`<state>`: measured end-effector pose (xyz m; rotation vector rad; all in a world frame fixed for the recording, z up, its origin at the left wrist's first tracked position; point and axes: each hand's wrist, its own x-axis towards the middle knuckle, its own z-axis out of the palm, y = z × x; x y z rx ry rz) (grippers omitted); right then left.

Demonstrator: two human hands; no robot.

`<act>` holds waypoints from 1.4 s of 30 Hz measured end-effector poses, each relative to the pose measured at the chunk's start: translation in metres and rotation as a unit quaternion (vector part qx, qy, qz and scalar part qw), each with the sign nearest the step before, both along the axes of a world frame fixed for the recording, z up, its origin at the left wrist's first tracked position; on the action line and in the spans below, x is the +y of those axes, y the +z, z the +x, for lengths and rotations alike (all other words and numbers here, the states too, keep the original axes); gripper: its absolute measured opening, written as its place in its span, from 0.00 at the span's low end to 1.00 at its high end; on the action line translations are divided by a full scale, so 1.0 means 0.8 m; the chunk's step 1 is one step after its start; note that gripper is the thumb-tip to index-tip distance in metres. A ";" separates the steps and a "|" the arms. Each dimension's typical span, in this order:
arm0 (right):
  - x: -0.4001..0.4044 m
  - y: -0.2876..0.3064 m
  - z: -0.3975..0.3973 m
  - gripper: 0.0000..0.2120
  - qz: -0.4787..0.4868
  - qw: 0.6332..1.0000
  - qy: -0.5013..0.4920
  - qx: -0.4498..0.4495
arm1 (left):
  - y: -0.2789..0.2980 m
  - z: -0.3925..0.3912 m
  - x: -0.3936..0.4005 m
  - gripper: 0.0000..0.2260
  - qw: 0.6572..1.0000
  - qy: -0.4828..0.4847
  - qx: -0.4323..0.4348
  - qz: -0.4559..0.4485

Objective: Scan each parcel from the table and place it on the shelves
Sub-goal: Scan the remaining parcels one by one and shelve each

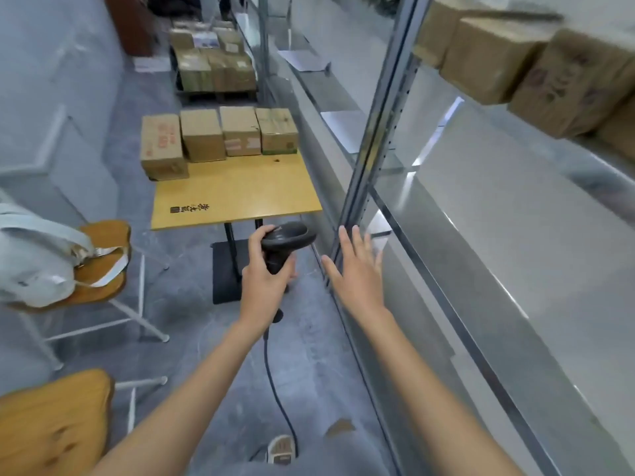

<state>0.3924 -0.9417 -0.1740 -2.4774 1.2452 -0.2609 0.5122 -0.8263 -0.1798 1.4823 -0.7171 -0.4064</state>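
Observation:
My left hand (266, 269) grips a black handheld scanner (287, 240) by its handle, its cable hanging down to the floor. My right hand (357, 269) is stretched out flat with straight fingers and holds nothing, close to the metal shelf upright (378, 132). Several cardboard parcels (202, 135) stand in a row at the far end of the yellow wooden table (237, 194) ahead of me. More cardboard parcels (515, 60) sit on the upper shelf at the top right. The grey shelves (498, 218) run along my right side.
Two wooden chairs stand at the left, the nearer chair (51, 424) by my left arm, the farther chair (103, 266) carrying a white bag (37, 259). A stack of further boxes (213, 67) sits on the floor beyond the table. Grey floor lies between the chairs and the shelves.

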 end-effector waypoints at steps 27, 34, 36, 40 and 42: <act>-0.190 -0.030 0.445 0.32 0.046 0.972 0.229 0.013 | -0.016 0.361 -0.128 0.27 0.962 0.272 0.004 0.002; -0.176 -0.068 0.537 0.33 0.088 0.955 0.280 0.037 | -0.042 0.433 -0.129 0.25 0.944 0.325 0.038 0.038; -0.173 -0.078 0.566 0.33 0.099 0.954 0.281 0.041 | -0.050 0.464 -0.127 0.23 0.941 0.331 0.046 0.044; -0.167 -0.091 0.632 0.33 0.095 0.958 0.270 0.029 | -0.068 0.529 -0.121 0.23 0.946 0.314 0.058 0.057; -0.162 -0.094 0.671 0.33 0.094 0.961 0.260 0.030 | -0.074 0.563 -0.115 0.23 0.948 0.306 0.068 0.060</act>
